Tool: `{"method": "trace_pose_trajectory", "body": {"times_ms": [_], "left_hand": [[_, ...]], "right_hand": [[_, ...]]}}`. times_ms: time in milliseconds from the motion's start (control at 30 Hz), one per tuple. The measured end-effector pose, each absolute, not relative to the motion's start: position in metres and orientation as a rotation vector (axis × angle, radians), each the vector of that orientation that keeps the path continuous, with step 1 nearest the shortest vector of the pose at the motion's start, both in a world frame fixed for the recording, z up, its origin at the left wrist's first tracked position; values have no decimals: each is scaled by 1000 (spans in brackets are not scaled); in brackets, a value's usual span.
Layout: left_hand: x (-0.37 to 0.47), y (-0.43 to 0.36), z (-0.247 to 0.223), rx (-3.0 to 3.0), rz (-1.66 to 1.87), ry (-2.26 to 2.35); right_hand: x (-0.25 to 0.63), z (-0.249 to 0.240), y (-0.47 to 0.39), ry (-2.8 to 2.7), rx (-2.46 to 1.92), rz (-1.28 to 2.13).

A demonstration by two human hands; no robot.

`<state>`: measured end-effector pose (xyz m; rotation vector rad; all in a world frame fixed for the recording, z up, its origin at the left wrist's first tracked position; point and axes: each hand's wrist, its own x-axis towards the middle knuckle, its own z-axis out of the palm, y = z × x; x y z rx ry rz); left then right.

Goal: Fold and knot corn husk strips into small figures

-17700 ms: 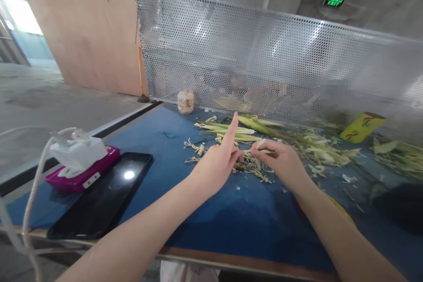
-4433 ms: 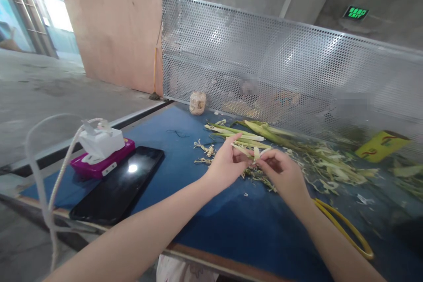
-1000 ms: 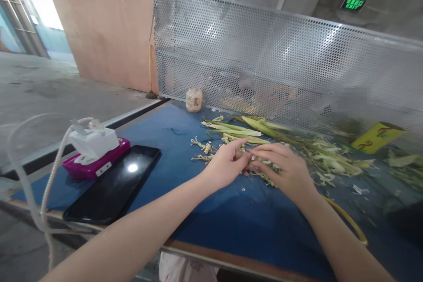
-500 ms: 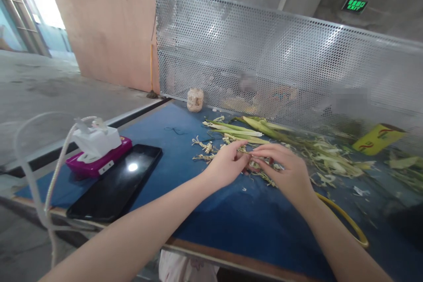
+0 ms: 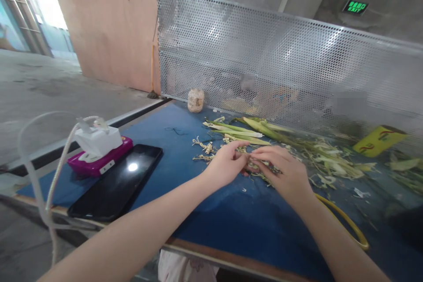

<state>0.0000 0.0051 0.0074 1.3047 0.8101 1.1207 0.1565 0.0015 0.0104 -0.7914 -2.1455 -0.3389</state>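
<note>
My left hand [image 5: 228,163] and my right hand [image 5: 286,169] meet above the blue tabletop, fingertips almost touching. Both are closed in a pinch, and whatever lies between the fingers is too small and covered to make out. Pale green plant bits show just under and behind the fingers. Left of them lie small knotted pieces of dried husk [image 5: 203,145]. Behind the hands are cut green-white stalks [image 5: 234,130] and a long green leafy husk [image 5: 264,128]. Shredded husk strips [image 5: 340,158] spread out to the right.
On the left sit a black phone [image 5: 115,185], a magenta power strip [image 5: 99,158] with a white charger [image 5: 99,139] and cables. A wrapped roll [image 5: 196,100] stands by the perforated metal screen [image 5: 251,44]. To the right are a yellow tube [image 5: 376,141] and a yellow hoop [image 5: 353,227].
My right fingers have shifted slightly at the pinch, while my left hand stays almost in place. The whole view has moved a touch; nothing else on the table differs.
</note>
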Motion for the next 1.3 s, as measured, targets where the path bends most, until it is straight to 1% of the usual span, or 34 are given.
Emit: {"method": "trace_pose_trajectory", "body": {"times_ms": [567, 733, 1067, 1300], "left_hand": [[-1, 4, 10, 1135, 1063, 748], [-2, 4, 11, 1145, 1085, 755], [-3, 4, 11, 1143, 1105, 745], [-5, 1, 18, 1047, 1110, 770]], "right_hand": [[160, 14, 6, -2201, -597, -372], [164, 16, 3, -2285, -579, -385], [168, 15, 4, -2354, -585, -547], [166, 17, 1, -2425, -579, -528]]}}
